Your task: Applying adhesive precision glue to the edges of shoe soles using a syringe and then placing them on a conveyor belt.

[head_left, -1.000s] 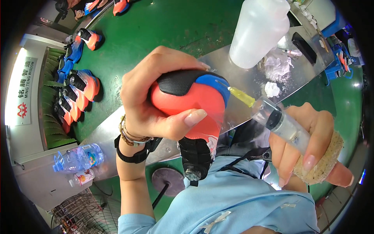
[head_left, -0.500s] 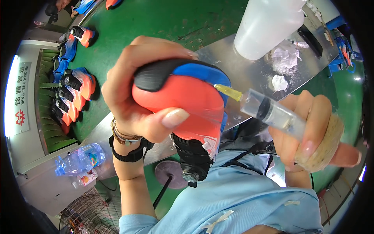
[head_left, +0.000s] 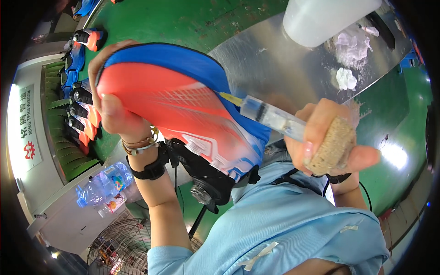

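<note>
Shoe (head_left: 169, 101) sits tilted in the left grip (head_left: 114, 114), which is clamped on its toe end. To that hand's right, the right grip (head_left: 316, 133) is closed around a syringe (head_left: 275, 118) and a rough tan block (head_left: 333, 145). Leftward from it, the syringe's yellow tip (head_left: 231, 99) reaches the line between coral upper (head_left: 151, 89) and blue sole (head_left: 174, 56). Beyond the right grip, a white lump (head_left: 346, 79) and white container (head_left: 325, 20) rest on the metal worktop (head_left: 256, 59).

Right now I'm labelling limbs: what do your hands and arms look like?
The left hand is ungloved, with thin bracelets, a black strap and, higher up, a light-blue short sleeve; the right hand is ungloved, with a dark wristband.
</note>
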Motion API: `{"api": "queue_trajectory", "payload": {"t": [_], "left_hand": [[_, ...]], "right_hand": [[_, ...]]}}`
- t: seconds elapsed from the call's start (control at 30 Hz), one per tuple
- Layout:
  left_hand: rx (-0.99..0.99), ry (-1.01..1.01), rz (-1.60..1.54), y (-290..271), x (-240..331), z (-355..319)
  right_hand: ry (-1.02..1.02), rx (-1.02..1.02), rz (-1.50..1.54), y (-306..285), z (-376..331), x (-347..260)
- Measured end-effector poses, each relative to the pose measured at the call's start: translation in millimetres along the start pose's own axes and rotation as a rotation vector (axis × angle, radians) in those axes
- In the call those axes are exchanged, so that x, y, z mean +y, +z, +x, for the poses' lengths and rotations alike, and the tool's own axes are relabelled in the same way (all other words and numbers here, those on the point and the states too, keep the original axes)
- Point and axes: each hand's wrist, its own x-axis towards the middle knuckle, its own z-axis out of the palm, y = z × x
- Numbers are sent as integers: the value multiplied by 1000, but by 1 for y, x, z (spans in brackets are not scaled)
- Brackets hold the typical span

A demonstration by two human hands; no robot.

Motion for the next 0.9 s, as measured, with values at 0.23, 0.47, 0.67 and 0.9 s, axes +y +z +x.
{"api": "queue_trajectory", "payload": {"t": [0.23,0.47,0.67,0.9], "left_hand": [[56,-144,-14,-16,-22,-3],[168,-257,-27,-36,-44,-8],[270,-348,-27,-57,-67,-3],[381,-426,-29,-50,-72,-14]], "right_hand": [[57,-100,-230,-13,-9,18],[199,-51,-195,-22,-43,15],[233,-23,-231,-35,-58,13],[204,4,-284,-44,-62,13]]}}
